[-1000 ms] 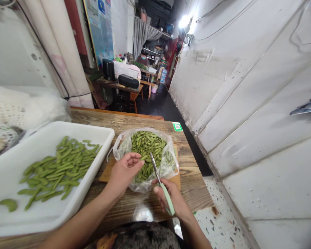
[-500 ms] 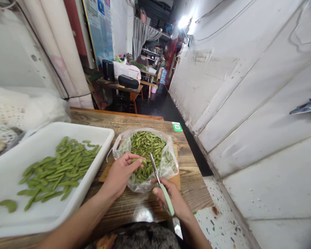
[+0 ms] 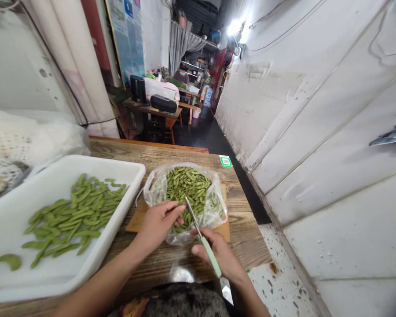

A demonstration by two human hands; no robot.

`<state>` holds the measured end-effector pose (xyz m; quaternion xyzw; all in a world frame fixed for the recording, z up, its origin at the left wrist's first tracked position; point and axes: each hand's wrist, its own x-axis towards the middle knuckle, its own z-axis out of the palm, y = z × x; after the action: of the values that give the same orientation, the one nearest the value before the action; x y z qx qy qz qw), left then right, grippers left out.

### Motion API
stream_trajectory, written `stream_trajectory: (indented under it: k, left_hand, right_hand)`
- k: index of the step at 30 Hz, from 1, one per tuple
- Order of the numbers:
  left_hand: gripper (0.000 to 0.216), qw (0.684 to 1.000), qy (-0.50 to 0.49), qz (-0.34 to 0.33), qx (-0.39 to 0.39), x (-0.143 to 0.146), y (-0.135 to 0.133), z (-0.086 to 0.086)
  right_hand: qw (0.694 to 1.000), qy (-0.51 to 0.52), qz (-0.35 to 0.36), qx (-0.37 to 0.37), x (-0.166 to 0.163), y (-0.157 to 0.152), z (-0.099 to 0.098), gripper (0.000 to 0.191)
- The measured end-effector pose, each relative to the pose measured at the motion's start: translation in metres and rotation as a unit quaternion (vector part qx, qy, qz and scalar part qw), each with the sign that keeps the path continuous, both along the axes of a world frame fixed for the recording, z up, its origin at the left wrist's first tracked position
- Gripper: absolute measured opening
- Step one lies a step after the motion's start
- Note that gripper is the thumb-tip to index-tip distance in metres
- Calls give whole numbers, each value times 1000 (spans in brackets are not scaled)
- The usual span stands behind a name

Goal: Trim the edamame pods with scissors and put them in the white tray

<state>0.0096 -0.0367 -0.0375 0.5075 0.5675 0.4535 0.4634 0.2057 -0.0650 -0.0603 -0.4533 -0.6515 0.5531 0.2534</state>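
Pinched in the fingertips of my left hand (image 3: 158,223) is a green edamame pod (image 3: 181,203), partly hidden by the fingers. My right hand (image 3: 219,252) grips scissors (image 3: 210,257) with pale green handles, their blade tips close to that pod. Whether the blades touch it I cannot tell. Below both hands, a clear plastic bag (image 3: 154,192) lies open, full of edamame pods (image 3: 188,179). To the left, a white plastic tray (image 3: 137,171) has a loose heap of pods (image 3: 86,207) on its bottom.
The bag rests on a wooden board (image 3: 134,221) on the wooden table (image 3: 246,222). White plastic bags (image 3: 36,136) lie behind the tray. A white wall (image 3: 303,132) runs along the right. Farther back, a masked person (image 3: 181,77) sits behind another table.
My left hand has drawn slightly lower, and the pod now shows less between the fingers. The scissors have moved a little left, their tips now beside the pod.
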Motion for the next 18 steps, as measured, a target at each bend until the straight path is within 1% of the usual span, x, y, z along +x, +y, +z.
stream_trajectory:
  k: [2, 3, 5, 8, 14, 16, 18]
  left_hand:
    - [35, 999, 24, -30, 11, 0, -1, 1]
    - [35, 998, 36, -45, 16, 0, -2, 1]
    - [34, 995, 60, -70, 23, -1, -3, 2]
    - [35, 992, 80, -89, 28, -1, -4, 4]
    - [35, 990, 105, -96, 10, 1, -4, -2]
    - [36, 985, 142, -102, 12, 1, -4, -2]
    - [36, 975, 202, -81, 41, -6, -4, 1]
  right_hand:
    - [998, -21, 15, 48, 1, 0, 4, 51]
    - [998, -28, 20, 60, 1, 0, 5, 51]
    - [997, -34, 23, 60, 2, 0, 6, 51]
    - [998, -33, 18, 57, 2, -1, 6, 49]
    - [1000, 6, -2, 25, -2, -3, 8, 36]
    - [1000, 16, -6, 3, -4, -3, 6, 37]
    - [999, 16, -20, -31, -3, -2, 0, 40]
